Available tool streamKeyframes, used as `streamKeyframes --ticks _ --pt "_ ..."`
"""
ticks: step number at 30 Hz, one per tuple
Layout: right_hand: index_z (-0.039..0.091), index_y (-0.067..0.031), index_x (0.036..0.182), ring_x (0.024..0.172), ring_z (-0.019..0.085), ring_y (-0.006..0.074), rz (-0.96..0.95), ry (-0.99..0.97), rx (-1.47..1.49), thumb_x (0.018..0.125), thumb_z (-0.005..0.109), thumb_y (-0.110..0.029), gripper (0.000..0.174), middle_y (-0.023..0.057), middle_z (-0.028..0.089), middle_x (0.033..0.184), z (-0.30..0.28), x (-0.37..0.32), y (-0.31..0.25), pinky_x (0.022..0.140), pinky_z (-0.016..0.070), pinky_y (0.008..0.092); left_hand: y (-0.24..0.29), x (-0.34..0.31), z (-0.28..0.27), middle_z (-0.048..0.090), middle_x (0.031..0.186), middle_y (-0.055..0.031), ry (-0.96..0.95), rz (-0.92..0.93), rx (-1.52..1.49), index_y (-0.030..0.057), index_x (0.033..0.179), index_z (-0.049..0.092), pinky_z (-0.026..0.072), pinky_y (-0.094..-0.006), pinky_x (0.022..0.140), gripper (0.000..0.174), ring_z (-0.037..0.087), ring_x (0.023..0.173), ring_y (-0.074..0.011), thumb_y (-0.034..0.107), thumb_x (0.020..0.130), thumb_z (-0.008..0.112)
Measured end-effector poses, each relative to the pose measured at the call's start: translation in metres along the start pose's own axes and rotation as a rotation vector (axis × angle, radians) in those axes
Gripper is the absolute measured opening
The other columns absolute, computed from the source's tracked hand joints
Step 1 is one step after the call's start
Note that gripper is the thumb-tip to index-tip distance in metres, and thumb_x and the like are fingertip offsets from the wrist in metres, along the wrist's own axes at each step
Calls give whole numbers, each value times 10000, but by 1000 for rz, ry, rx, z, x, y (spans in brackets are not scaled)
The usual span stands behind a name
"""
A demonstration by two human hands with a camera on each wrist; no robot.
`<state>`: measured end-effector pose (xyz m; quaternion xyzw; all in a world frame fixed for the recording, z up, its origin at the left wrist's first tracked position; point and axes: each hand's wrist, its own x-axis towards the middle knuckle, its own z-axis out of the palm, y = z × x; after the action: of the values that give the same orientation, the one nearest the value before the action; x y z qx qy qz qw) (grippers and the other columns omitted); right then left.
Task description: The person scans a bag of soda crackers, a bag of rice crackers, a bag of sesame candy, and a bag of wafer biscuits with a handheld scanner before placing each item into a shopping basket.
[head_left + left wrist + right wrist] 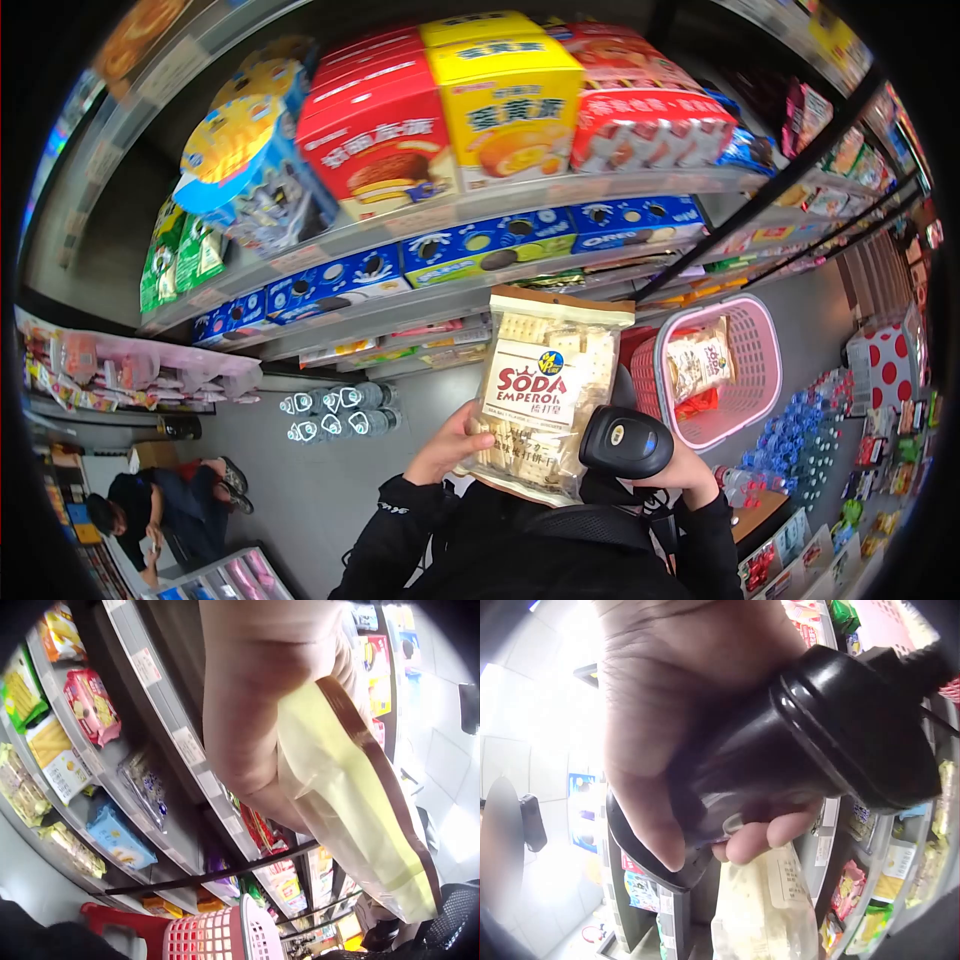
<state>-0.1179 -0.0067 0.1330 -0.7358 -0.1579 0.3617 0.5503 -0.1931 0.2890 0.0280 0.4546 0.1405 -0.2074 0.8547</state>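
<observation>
In the head view a bag of soda crackers (535, 390), clear with a cream and brown border, stands upright before the chest. My left hand (446, 443) grips its left side, thumb across the front. The left wrist view shows that hand (251, 712) pinching the bag (352, 802) by its edge. My right hand (685, 470) holds a black handheld barcode scanner (626, 442), whose head overlaps the bag's right side. In the right wrist view the fingers (746, 841) curl round the scanner's handle (735, 761), and the bag (769, 907) lies just beyond.
A pink basket (655, 385) with another cracker bag (700, 360) inside stands at the right. Shelves of boxed snacks (515, 105) rise ahead. Water bottles (340, 410) stand on the floor (290, 490) at left, more bottles (805, 430) at right. A person (170, 510) sits at lower left.
</observation>
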Motion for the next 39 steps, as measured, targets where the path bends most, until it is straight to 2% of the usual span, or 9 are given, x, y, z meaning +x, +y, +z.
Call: streamKeyframes --ticks 6,13,17,19,21,23,31,35,39 --pt "462 4 1117 935 532 160 -84 105 39 558 752 -125 643 96 570 1024 -25 -36 20 829 408 299 -14 47 46 274 1331 -97 -194 141 4 38 1345 93 254 -306 986 954 281 1220 -187 191 650 728" --pt "443 -1 1155 979 521 185 -181 233 29 540 749 -140 701 107 542 1081 -48 -77 14 861 389 306 10 95 93 346 1289 -85 -417 41 215 24 1326 156 281 -325 971 940 339 1183 -175 137 610 755" --pt "403 -17 1217 1043 502 201 -227 235 24 565 712 -133 731 116 474 1198 -48 -88 5 880 378 300 16 116 110 341 1297 -85 -591 -131 23 34 1320 181 282 -334 970 890 340 1190 -193 289 662 722" --pt "399 -21 1219 1094 471 228 -321 158 -36 601 676 -116 683 126 370 1300 -46 -91 4 895 370 302 -2 136 112 348 1300 -77 -636 -104 4 53 1319 199 281 -346 977 809 343 1192 -206 454 741 599" --pt "410 -15 1205 1135 433 244 -394 117 -18 620 658 -98 641 120 262 1363 -44 -90 -4 920 349 307 -12 143 133 357 1299 -74 -386 -179 -70 75 1319 215 291 -356 978 758 366 1178 -208 561 783 439" --pt "391 -11 1218 1121 445 230 -387 123 11 624 655 -99 656 121 322 1331 -44 -96 -10 922 347 306 -23 151 146 387 1277 -84 -368 -125 -19 90 1310 248 356 -365 935 736 418 1137 -211 615 798 309" --pt "450 5 1117 927 527 175 -276 523 70 597 718 -101 594 108 549 1041 -31 -125 29 830 409 303 -79 215 96 533 941 -151 -272 -549 -349 45 1099 445 457 -327 771 433 538 854 -242 382 828 465" --pt "488 13 1042 825 556 160 -239 597 68 611 702 -87 491 93 593 923 -16 -123 31 771 435 289 -43 179 146 523 900 -138 -320 -284 -255 24 1098 420 443 -356 762 476 525 810 -248 410 821 453" --pt "506 14 988 765 560 148 -182 715 119 609 688 -82 431 86 605 846 4 -125 33 733 442 281 -15 156 173 472 918 -148 -498 -350 -416 53 1212 344 391 -382 788 583 472 822 -263 477 817 411"
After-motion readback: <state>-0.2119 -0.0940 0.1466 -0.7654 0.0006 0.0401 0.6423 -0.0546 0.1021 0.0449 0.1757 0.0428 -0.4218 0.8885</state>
